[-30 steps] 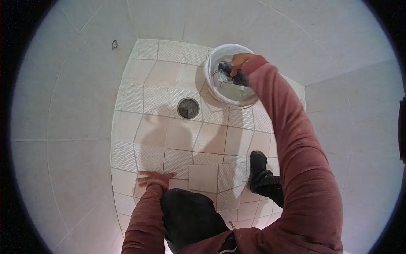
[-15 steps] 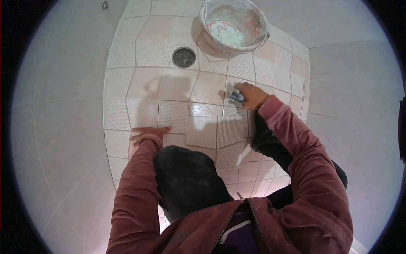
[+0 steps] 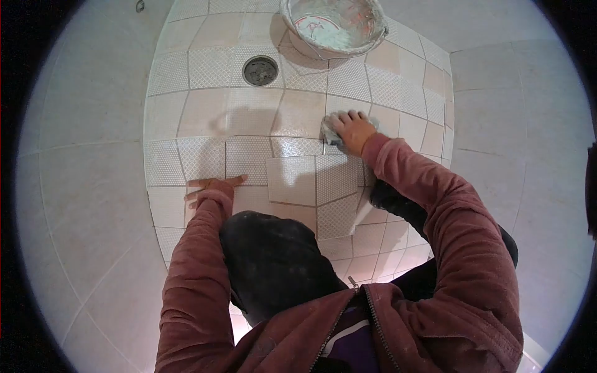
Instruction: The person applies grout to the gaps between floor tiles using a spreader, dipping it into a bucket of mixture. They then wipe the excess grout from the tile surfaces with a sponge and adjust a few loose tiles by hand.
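My right hand (image 3: 353, 129) presses a dark wet sponge (image 3: 330, 135) flat onto the tiled floor (image 3: 205, 112), fingers spread over it. Only the sponge's left edge shows under the hand. My left hand (image 3: 213, 186) lies flat on the floor tiles at the left, fingers apart, holding nothing. Both arms wear reddish sleeves. I crouch over the floor, with my dark trouser knee (image 3: 273, 261) between the arms.
A white bucket (image 3: 373, 38) smeared with pale grout stands on the floor at the top. A round floor drain (image 3: 260, 70) lies left of it. Tiled walls (image 3: 81, 186) close in on the left and right. A dark shoe (image 3: 388, 196) rests under my right arm.
My right hand came out of the bucket with the sponge and brought it down onto the floor tiles. My left hand stayed flat on the floor. The view tilted downward.
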